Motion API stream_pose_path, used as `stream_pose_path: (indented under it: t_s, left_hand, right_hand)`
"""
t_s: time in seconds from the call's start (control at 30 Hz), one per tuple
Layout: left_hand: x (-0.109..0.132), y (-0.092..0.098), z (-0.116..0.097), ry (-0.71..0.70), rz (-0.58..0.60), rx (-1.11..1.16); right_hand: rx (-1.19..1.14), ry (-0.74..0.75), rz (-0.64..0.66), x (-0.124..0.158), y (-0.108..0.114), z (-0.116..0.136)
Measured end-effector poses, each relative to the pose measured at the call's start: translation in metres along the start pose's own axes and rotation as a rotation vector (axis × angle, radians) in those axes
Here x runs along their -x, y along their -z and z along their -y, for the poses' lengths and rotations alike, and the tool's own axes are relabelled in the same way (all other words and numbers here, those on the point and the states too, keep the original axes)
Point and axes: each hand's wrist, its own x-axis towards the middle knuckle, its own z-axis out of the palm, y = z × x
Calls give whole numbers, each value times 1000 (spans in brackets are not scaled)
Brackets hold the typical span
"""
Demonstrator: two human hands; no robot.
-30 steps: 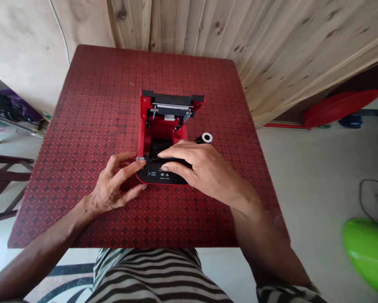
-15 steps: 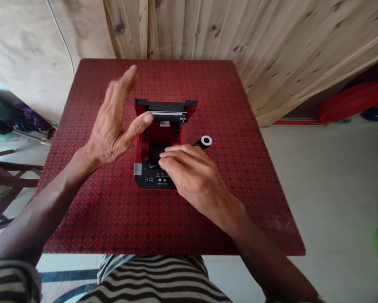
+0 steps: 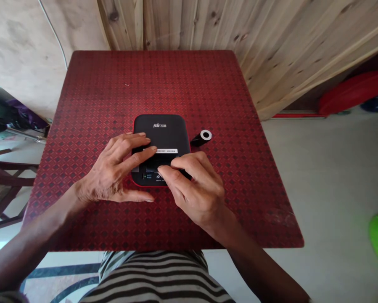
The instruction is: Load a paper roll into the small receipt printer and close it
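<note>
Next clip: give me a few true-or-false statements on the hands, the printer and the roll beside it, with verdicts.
1. The printer is closed. True.
2. The left hand hovers clear of the printer. False: its fingers rest on top of it.
3. The black roll lies on the table right of the printer, untouched. True.
4. The right hand holds the black roll. False: its fingertips rest on the printer's front edge.
</note>
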Motion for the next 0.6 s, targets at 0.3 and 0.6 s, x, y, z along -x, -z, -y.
stream_pose_path:
  t_s: [0.3, 0.6]
  left_hand:
    - [-1, -5, -1, -28, -33, -47]
    - [-1, -7, -2, -36, -35, -94]
  right_hand:
    - [-19, 6, 6, 1, -1, -1]
    - [-10, 46, -19, -1, -5, -3]
